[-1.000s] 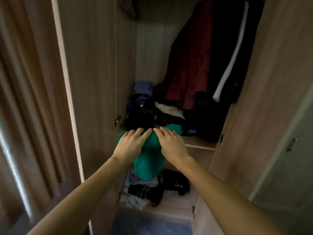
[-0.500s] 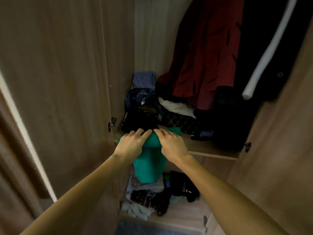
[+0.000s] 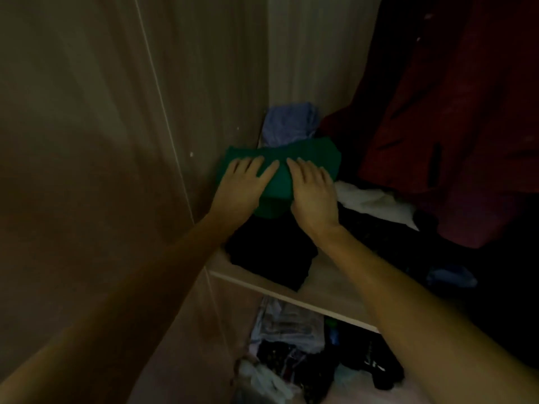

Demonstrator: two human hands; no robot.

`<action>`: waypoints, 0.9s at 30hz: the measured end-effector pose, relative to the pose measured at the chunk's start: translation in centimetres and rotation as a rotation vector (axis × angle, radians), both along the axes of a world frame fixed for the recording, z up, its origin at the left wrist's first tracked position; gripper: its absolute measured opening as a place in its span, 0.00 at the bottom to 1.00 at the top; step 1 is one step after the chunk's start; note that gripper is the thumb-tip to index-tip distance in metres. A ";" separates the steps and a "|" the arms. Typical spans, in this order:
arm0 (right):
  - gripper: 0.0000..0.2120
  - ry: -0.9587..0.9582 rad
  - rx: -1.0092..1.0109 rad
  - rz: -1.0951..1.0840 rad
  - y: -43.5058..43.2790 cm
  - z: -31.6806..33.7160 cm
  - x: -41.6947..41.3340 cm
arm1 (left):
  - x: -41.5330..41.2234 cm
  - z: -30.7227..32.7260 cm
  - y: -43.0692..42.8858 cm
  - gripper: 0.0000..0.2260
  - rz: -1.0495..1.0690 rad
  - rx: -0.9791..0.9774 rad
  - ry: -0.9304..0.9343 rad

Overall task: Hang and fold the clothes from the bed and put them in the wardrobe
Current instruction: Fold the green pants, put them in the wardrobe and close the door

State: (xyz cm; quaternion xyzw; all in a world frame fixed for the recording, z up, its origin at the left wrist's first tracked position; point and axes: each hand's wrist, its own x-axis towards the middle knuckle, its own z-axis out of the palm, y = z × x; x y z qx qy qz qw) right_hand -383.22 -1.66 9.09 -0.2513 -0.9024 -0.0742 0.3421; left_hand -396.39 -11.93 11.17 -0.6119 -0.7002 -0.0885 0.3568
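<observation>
At frame centre, the left hand (image 3: 243, 185) and right hand (image 3: 312, 193) rest flat, fingers extended, on the folded green garment (image 3: 306, 158), gripping nothing. It lies atop dark clothes (image 3: 271, 255) on the wardrobe shelf (image 3: 329, 290). Even downward pressure should settle the fold squarely.

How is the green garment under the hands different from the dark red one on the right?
The green garment is folded into a compact bundle, while the dark red garment hangs loose and unfolded. The green one lies on the clothes piled on the shelf; the red one drapes down from above. The left hand and right hand press on the green one; nothing touches the red. Both are inside the wardrobe.
</observation>
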 end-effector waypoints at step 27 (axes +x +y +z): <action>0.38 -0.412 -0.505 0.024 4.1 -21.5 -8.4 | -8.1 -21.5 5.9 0.39 0.300 -0.622 -0.476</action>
